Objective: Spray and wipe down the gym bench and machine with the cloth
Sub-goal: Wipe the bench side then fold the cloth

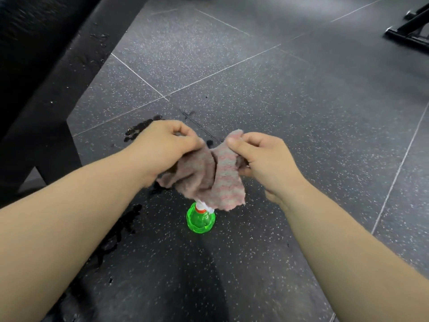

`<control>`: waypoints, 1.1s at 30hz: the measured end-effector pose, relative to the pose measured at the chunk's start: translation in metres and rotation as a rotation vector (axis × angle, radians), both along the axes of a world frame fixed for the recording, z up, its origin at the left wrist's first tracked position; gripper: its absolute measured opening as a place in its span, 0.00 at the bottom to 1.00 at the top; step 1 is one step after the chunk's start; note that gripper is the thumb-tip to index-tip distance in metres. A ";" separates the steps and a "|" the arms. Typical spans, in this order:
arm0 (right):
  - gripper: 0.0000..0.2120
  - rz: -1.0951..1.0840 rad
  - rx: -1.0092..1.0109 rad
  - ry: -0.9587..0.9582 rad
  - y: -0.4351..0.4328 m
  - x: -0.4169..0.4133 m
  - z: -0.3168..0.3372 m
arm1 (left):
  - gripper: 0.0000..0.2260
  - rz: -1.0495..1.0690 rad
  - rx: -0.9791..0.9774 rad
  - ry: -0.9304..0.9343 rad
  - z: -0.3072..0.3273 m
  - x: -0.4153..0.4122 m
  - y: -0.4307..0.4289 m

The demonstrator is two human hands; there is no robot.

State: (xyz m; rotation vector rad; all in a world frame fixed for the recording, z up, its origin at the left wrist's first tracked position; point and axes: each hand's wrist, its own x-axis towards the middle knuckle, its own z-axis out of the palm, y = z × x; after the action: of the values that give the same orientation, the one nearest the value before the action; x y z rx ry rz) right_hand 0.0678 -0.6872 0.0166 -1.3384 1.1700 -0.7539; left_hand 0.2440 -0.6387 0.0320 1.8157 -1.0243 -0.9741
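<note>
While both forearms reach forward over the floor [290, 94], the cloth [209, 180], pink and grey with a scalloped weave, hangs in the air between the two hands. The left hand [162, 145] has its fingers curled down and grips one bunched end. The right hand [262, 159] pinches the other end between thumb and curled fingers, with a corner of fabric sticking up above the thumb. The hands are near each other, so the cloth sags in loose folds between them and its lower edge droops below the wrists.

Directly beneath that drooping edge stands the spray bottle [200, 220], green and upright on the floor. Its white and orange top is partly hidden by the cloth; whether the fabric touches it cannot be told.

To the left, the bench [34, 66] rises as a dark block, its long edge running away up the picture and its near corner close to the left forearm. Wet patches [139, 131] darken the floor along its foot. Ahead and to the right the speckled floor, crossed by pale seams [139, 75], stretches as far as a black metal frame [408, 29] in the far right corner, well apart from the hands.
</note>
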 end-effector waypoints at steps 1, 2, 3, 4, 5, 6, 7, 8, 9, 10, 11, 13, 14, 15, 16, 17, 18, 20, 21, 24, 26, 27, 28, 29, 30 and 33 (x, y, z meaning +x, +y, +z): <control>0.10 0.052 0.027 -0.044 0.002 0.001 0.003 | 0.06 0.017 -0.015 0.119 0.003 -0.007 -0.002; 0.08 0.088 0.049 -0.080 0.004 0.002 0.007 | 0.05 0.040 -0.029 0.251 0.007 -0.014 -0.004; 0.05 0.107 0.057 -0.112 0.004 0.001 0.008 | 0.05 0.052 -0.038 0.370 0.013 -0.021 -0.005; 0.03 0.105 0.068 -0.148 0.004 0.000 0.009 | 0.06 0.037 -0.048 0.477 0.020 -0.026 -0.006; 0.03 0.092 0.067 -0.172 0.003 -0.002 0.009 | 0.09 -0.008 -0.057 0.572 0.025 -0.029 -0.005; 0.07 0.070 0.054 -0.172 0.002 -0.004 0.008 | 0.13 -0.073 -0.061 0.651 0.027 -0.032 -0.003; 0.10 0.050 0.021 -0.158 0.000 -0.005 0.006 | 0.18 -0.147 -0.062 0.702 0.029 -0.032 0.001; 0.13 0.024 -0.014 -0.157 -0.001 -0.006 0.006 | 0.23 -0.209 -0.063 0.713 0.029 -0.032 0.003; 0.14 0.000 -0.043 -0.171 -0.001 -0.006 0.006 | 0.26 -0.253 -0.071 0.681 0.028 -0.030 0.005; 0.14 -0.023 -0.050 -0.198 -0.001 -0.005 0.010 | 0.27 -0.261 -0.091 0.598 0.028 -0.027 0.004; 0.13 -0.044 -0.031 -0.246 -0.001 -0.005 0.013 | 0.25 -0.212 -0.130 0.487 0.025 -0.021 0.001; 0.12 -0.060 0.101 -0.383 -0.003 -0.008 0.019 | 0.22 -0.023 -0.176 0.357 0.015 -0.007 -0.005; 0.12 -0.040 0.185 -0.451 -0.004 -0.010 0.022 | 0.23 0.002 -0.127 0.383 0.010 -0.001 -0.005; 0.12 -0.005 0.251 -0.497 -0.005 -0.013 0.022 | 0.26 -0.056 -0.040 0.466 0.003 0.002 -0.003; 0.12 0.018 0.286 -0.510 -0.006 -0.015 0.022 | 0.28 -0.169 0.071 0.570 -0.003 0.003 0.001; 0.12 0.024 0.303 -0.516 -0.008 -0.016 0.020 | 0.29 -0.282 0.171 0.631 -0.007 0.000 0.005; 0.11 0.020 0.307 -0.510 -0.008 -0.016 0.020 | 0.26 -0.348 0.209 0.673 -0.011 -0.003 0.008; 0.07 0.027 0.356 -0.514 -0.009 -0.019 0.017 | 0.14 -0.279 0.132 0.702 -0.015 -0.008 0.004; 0.10 0.063 0.403 -0.502 -0.009 -0.020 0.017 | 0.09 -0.215 0.072 0.685 -0.014 -0.010 0.001; 0.22 0.124 0.462 -0.420 -0.007 -0.022 0.013 | 0.08 -0.142 0.025 0.650 -0.012 -0.010 -0.003; 0.21 0.070 0.523 -0.383 -0.008 -0.022 0.009 | 0.11 -0.180 0.110 0.659 -0.014 -0.010 -0.001; 0.19 0.055 0.541 -0.365 -0.009 -0.022 0.007 | 0.13 -0.202 0.151 0.650 -0.014 -0.011 0.001; 0.19 0.035 0.541 -0.368 -0.009 -0.020 0.007 | 0.14 -0.206 0.166 0.638 -0.013 -0.010 0.002; 0.20 0.023 0.506 -0.413 -0.012 -0.020 0.006 | 0.16 -0.196 0.140 0.637 -0.012 -0.010 0.001; 0.24 0.026 0.453 -0.477 -0.014 -0.020 0.006 | 0.17 -0.188 0.076 0.645 -0.009 -0.007 0.000; 0.25 0.101 0.274 -0.641 -0.018 -0.023 0.015 | 0.10 -0.244 -0.116 0.645 0.006 -0.001 0.001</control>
State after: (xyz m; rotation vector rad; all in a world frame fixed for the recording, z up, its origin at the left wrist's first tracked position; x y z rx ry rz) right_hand 0.0447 -0.7055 0.0319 -0.8258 0.6560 -0.8321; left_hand 0.2433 -0.6374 0.0378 1.1641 -0.8705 -1.4865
